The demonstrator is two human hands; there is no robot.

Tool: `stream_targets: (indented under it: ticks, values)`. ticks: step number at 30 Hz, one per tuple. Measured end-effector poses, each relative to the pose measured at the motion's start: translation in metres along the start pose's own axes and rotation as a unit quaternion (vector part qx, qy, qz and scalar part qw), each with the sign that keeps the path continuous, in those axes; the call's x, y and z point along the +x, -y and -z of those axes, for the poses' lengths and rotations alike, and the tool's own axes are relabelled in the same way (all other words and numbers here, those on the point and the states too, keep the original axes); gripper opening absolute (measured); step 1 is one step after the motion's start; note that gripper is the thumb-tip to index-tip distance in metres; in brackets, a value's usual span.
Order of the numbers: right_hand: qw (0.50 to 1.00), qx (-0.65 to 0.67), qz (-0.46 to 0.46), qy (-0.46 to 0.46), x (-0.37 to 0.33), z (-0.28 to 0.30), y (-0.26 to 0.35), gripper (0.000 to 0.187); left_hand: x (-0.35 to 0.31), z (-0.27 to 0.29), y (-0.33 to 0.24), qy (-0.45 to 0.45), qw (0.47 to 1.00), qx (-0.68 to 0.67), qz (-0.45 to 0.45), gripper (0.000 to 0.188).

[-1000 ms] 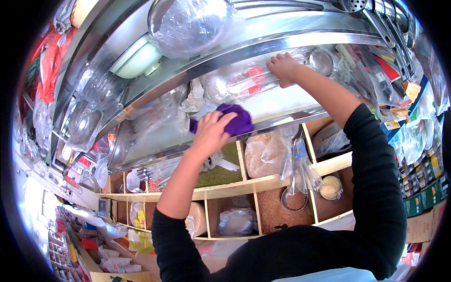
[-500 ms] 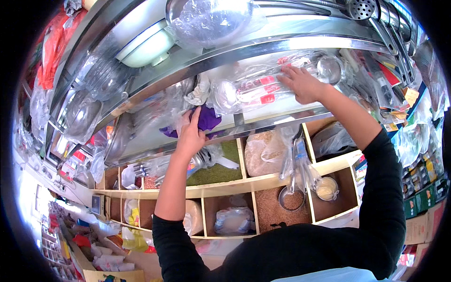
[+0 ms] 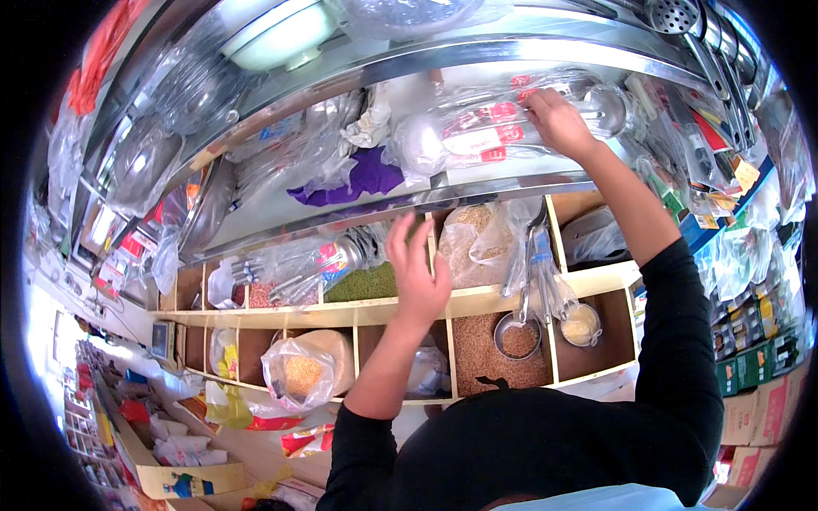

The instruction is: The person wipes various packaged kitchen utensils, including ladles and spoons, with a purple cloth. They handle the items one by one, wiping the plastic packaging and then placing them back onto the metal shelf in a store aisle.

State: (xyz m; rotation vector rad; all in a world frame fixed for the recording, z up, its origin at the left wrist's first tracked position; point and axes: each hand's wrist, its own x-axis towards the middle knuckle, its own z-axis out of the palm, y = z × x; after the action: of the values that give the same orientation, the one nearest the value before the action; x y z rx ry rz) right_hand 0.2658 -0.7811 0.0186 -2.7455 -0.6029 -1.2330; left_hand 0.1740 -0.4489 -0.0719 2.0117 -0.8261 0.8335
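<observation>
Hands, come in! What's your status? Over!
Left grip open, empty. Right grip at bagged utensils. Purple cloth crumpled on shelf, utensils crowding beside it.

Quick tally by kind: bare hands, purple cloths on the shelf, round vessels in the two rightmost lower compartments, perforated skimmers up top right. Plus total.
Bare hands: 2 (left hand, right hand)
Purple cloth: 1
Round vessels: 2 (brown-filled vessel, pale-yellow-filled vessel)
Perforated skimmer: 1
Total: 6
</observation>
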Motion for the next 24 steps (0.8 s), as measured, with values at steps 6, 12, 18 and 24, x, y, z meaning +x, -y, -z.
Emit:
stream_targets:
  ticks: [6, 12, 18, 24]
  values:
    - [0.997, -0.072, -0.038, -0.012, -0.007, -0.008, -0.001, 0.017, -0.027, -0.025, -0.008, 0.024, 0.994, -0.085, 0.067, 0.047]
    - [0.991, -0.108, -0.070, 0.034, -0.016, -0.015, -0.012, 0.022, -0.031, -0.034, -0.025, 0.033, 0.992, -0.109, 0.059, 0.049]
    - [0.986, -0.131, -0.097, -0.037, 0.004, 0.020, 0.011, 0.022, -0.040, -0.039, -0.026, 0.028, 0.978, -0.190, 0.086, 0.049]
    - [0.969, 0.079, -0.216, 0.086, -0.034, 0.044, 0.145, 0.022, -0.036, -0.038, -0.058, -0.052, 0.850, -0.484, 0.199, 0.052]
